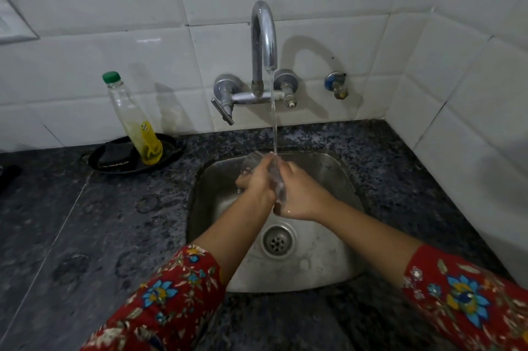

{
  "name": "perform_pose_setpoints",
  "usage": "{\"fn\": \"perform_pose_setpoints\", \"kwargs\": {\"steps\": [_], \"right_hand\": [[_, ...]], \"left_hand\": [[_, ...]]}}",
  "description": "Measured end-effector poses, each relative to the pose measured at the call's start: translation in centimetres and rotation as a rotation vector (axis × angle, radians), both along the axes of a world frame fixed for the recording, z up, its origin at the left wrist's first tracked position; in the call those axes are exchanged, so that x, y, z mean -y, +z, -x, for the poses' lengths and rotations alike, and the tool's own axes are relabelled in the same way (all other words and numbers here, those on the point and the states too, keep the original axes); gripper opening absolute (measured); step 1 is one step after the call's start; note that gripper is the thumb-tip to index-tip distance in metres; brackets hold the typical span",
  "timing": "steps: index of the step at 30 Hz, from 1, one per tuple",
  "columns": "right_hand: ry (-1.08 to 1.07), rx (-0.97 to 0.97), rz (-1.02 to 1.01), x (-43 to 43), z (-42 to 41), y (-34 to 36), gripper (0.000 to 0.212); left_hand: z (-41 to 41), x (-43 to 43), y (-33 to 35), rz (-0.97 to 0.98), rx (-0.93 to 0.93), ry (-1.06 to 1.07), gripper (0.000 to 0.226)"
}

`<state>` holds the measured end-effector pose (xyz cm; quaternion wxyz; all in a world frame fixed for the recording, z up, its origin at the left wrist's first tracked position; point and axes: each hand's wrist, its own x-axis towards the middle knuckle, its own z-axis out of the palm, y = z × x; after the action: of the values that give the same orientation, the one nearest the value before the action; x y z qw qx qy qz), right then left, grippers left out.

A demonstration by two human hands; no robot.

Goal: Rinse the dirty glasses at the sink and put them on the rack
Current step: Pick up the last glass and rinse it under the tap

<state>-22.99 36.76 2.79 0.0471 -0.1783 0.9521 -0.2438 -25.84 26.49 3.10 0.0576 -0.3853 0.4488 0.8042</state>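
One glass (275, 179) sits over the sink (337, 167), gripped between the left hand (257, 179) and right hand (300, 193), under the tap (264, 36) stream. Left of the sink, a bottle (131, 116) stands in a tray (97, 156) on the bench (85, 222).

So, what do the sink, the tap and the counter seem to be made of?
Sink: probably stainless steel, dull brushed grey with soft reflections. Tap: metal, likely chrome-plated, with bright highlights. Counter: looks like polished granite, dark with pale speckles, though it could be an imitation.
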Motion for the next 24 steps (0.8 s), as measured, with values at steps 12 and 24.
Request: {"fn": "perform_pose_setpoints", "kwargs": {"steps": [12,24], "right_hand": [[-0.309,0.886,0.578,2.6,2.4,3.2,0.006],[-0.243,0.849,0.79,0.4,0.2,0.1,0.024]], "left_hand": [[0.0,3.6,-0.7,-0.17,-0.183,-0.457,0.027],[0.2,3.5,-0.7,-0.016,-0.335,-0.655,0.023]]}}
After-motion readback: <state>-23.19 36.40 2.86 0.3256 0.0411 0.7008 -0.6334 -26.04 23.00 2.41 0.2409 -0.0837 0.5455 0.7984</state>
